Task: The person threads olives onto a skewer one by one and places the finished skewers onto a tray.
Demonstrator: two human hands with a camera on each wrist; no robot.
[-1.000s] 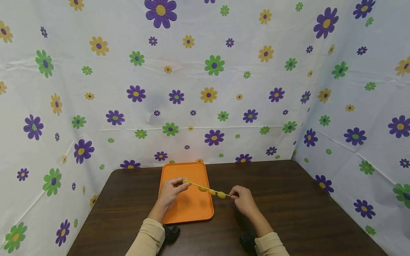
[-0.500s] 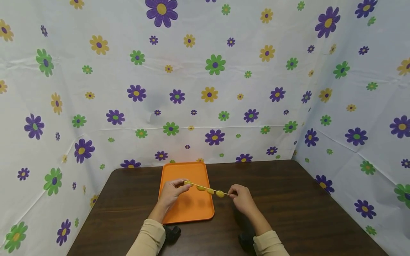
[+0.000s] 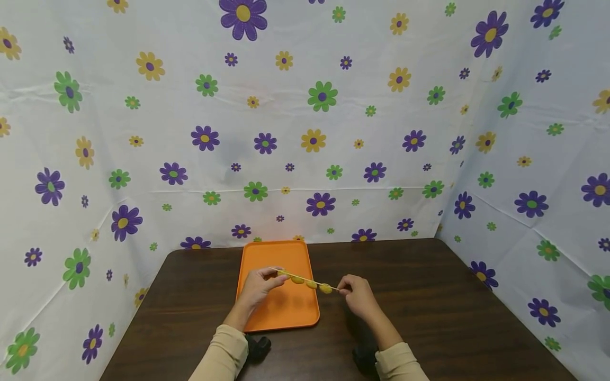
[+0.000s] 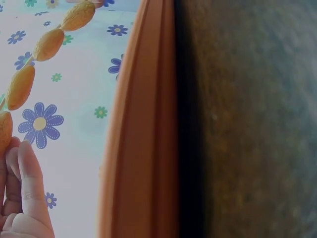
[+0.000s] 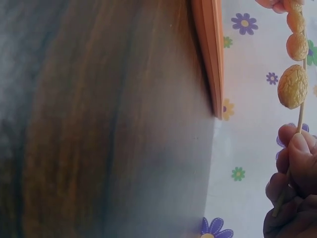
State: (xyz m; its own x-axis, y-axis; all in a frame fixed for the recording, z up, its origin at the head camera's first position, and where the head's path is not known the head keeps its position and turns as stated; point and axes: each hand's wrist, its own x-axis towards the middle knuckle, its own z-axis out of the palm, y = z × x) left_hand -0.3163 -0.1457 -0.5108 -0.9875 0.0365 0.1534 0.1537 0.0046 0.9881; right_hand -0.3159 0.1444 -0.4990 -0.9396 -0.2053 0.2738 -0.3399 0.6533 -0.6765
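Note:
A thin wooden skewer threaded with several wrinkled yellow fruits (image 3: 311, 284) is held in the air over the tray's right part, sloping down to the right. My left hand (image 3: 254, 290) pinches its left end at the last fruit, between thumb and fingers. At the other end, my right hand (image 3: 359, 296) grips the bare stick. The right wrist view shows the thumb (image 5: 300, 148) pressed on the stick, whose tail runs down across the curled fingers. Oval fruits (image 4: 48, 44) sit in a row in the left wrist view, above the left fingers (image 4: 32, 183).
An orange tray (image 3: 281, 320) lies on the dark wooden table (image 3: 443, 307), below and behind the left hand. A white flower-printed cloth (image 3: 295, 116) hangs behind the table and along both sides. Black wrist gear (image 3: 258, 349) sits beneath the sleeves.
Both hands hold the same grip on the skewer. The left hand has shifted slightly right and the right hand slightly left in view; the head view has moved a little.

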